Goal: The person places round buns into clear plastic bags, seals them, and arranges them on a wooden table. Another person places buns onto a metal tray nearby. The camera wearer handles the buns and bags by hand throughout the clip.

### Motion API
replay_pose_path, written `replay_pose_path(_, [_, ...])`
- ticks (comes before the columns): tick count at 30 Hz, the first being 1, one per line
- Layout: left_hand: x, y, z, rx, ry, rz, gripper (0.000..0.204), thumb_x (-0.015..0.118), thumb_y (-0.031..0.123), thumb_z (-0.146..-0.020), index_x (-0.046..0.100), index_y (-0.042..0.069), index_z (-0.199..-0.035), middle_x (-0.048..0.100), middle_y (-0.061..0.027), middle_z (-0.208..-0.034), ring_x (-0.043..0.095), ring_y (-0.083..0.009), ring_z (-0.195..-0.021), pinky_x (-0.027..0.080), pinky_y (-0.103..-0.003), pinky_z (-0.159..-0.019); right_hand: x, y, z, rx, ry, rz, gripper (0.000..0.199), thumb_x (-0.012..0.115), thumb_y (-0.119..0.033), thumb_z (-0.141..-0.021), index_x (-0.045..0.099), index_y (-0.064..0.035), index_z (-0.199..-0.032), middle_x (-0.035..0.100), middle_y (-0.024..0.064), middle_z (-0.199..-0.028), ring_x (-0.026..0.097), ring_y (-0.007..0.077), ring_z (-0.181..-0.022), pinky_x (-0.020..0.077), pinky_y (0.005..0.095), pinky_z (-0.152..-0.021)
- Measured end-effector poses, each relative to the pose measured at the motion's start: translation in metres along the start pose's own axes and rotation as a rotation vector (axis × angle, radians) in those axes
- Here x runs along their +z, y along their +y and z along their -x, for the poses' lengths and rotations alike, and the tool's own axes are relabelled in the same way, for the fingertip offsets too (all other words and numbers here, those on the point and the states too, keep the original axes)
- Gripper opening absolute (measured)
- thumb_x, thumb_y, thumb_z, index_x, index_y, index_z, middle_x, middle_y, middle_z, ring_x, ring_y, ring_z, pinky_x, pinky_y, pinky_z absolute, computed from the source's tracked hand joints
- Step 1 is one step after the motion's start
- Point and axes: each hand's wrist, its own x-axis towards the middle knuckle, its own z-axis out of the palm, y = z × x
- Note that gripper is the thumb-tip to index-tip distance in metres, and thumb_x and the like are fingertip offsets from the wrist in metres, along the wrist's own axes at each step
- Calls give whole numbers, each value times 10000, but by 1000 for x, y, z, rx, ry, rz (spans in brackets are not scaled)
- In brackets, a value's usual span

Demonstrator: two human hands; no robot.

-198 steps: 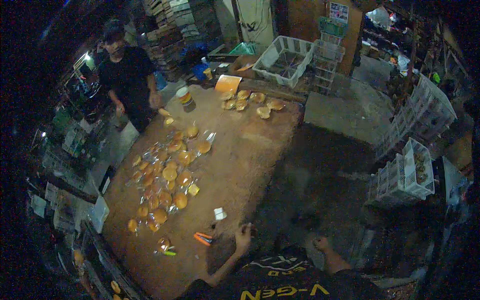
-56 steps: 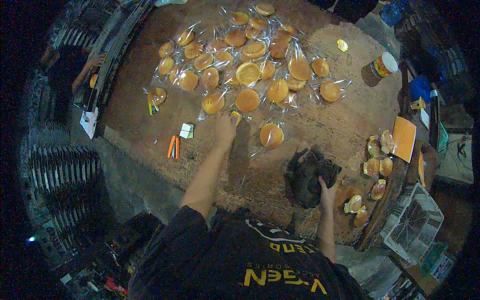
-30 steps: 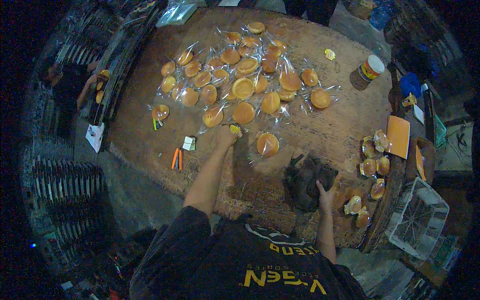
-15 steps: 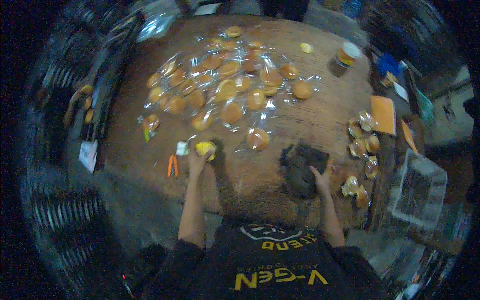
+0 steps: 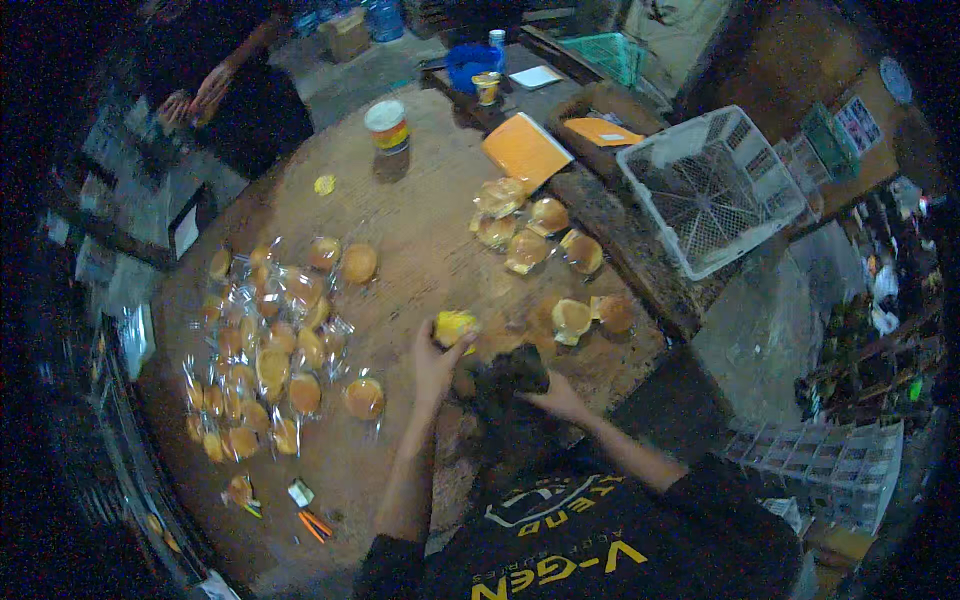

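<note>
Yellow wad (image 5: 456, 325): I see it over the wooden table (image 5: 400, 225), just left of a dark bundle (image 5: 512, 370).
Left hand (image 5: 437, 362): fingers curled closed around the wad, thumb across its near side.
Right hand (image 5: 560, 395): gripping the bundle's right edge, other fingers mostly hidden from me.
Wrapped buns (image 5: 305, 393): many left of the hands, fewer beyond them near an orange sheet (image 5: 527, 152).
</note>
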Motion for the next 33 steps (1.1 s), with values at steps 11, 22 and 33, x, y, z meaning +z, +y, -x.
replay_pose_path(11, [363, -32, -263, 182, -417, -571, 567, 848, 288, -767, 632, 23, -1220, 701, -213, -1117, 684, -352, -1038, 537, -427, -903, -139, 1, -29, 116, -311, -214, 640, 824, -334, -803, 583, -23, -1307, 709, 164, -1173, 689, 304, -1075, 523, 438, -983])
replay_pose_path(22, [419, -40, -268, 489, -246, -1009, 486, 681, 269, -847, 639, 90, -1297, 561, -179, -1274, 500, -358, -1221, 456, -484, -943, -172, -38, -42, 360, -473, -250, 459, 808, -226, -832, 634, -13, -1199, 702, 115, -1112, 644, 236, -1022, 498, 397, -949])
replay_pose_path(33, [156, 35, -125, 399, 430, -327, 543, 723, 344, -889, 580, 55, -1326, 566, -171, -1327, 501, -355, -1267, 383, -469, -1076, -108, -39, -82, -33, -539, 115, 839, 804, -78, -720, 421, 5, -1463, 567, 181, -1385, 519, 304, -1316, 402, 426, -1127])
